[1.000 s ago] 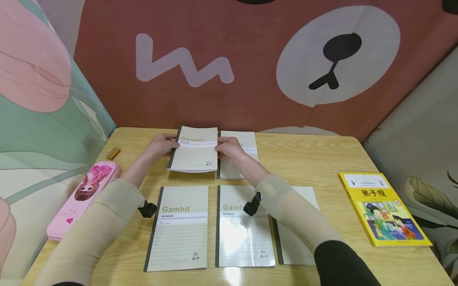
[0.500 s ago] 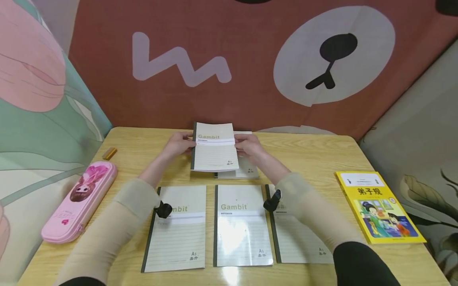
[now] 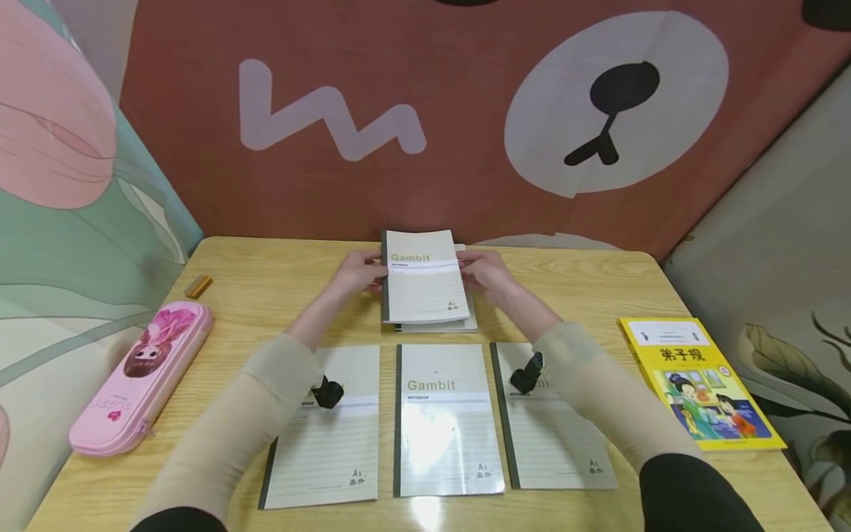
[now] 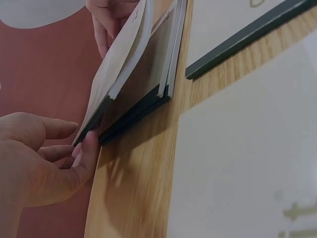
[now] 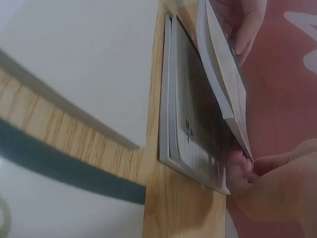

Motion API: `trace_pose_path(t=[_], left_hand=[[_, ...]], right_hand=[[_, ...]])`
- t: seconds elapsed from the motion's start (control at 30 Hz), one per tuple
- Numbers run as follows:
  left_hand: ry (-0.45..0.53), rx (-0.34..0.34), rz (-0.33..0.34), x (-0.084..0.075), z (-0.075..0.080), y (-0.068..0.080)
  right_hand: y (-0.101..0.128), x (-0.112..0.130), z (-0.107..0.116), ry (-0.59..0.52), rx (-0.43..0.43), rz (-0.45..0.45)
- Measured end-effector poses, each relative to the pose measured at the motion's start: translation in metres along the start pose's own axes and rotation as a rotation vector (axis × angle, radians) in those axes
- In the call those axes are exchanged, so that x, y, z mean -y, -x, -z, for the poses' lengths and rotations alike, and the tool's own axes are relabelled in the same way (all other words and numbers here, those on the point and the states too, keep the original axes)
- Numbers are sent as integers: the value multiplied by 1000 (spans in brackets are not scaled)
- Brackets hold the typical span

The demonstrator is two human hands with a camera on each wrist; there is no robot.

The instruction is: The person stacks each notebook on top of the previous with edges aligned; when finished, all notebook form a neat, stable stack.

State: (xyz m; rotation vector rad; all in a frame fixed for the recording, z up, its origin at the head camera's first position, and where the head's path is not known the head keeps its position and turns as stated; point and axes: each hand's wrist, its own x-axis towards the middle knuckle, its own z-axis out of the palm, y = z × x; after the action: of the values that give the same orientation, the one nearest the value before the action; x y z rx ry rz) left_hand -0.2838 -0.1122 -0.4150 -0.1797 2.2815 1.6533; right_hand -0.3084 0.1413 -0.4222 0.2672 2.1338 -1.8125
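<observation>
Between them my two hands hold a white Gambit notebook (image 3: 425,288) with a dark spine, raised and tilted over the back middle of the table. My left hand (image 3: 359,273) pinches its spine edge, and the right hand (image 3: 487,272) grips the opposite edge. Directly beneath lies a stack of two similar notebooks (image 5: 193,109), mostly covered in the head view. A gap between the held notebook and this stack shows in both wrist views. Nearer the front, a row has a left notebook (image 3: 329,458), a middle notebook (image 3: 447,443) and a right notebook (image 3: 561,451).
On the left side of the wooden table (image 3: 565,288) lie a pink pencil case (image 3: 142,377) and a small brown-and-yellow block (image 3: 198,287). A yellow book (image 3: 701,384) lies at the right edge. Behind the table hangs a reddish-brown cartoon backdrop (image 3: 459,170).
Both hands have carried the notebook rightward, from beside the back stack to over it. It now covers most of the stack. The forearms have shifted right over the front row.
</observation>
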Motion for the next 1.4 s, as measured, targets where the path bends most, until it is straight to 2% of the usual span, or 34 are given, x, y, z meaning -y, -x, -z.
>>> trace_pose_path(t=[0.27, 0.53, 0.83, 1.0, 1.23, 1.4], left_hand=[[11, -5, -9, 4, -14, -11], [13, -18, 1, 5, -22, -10], [-187, -63, -38, 3, -27, -2], [-285, -86, -41, 1, -31, -4], [-339, -89, -24, -2, -33, -6], [-383, -97, -37, -4, -34, -3]], right_hand=[[-2, -4, 12, 23, 1, 29], [-6, -7, 15, 67, -15, 2], [-5, -9, 15, 121, -16, -8], [-5, -9, 15, 124, -21, -16], [-4, -10, 18, 147, -31, -18], [-3, -10, 18, 158, -30, -26]])
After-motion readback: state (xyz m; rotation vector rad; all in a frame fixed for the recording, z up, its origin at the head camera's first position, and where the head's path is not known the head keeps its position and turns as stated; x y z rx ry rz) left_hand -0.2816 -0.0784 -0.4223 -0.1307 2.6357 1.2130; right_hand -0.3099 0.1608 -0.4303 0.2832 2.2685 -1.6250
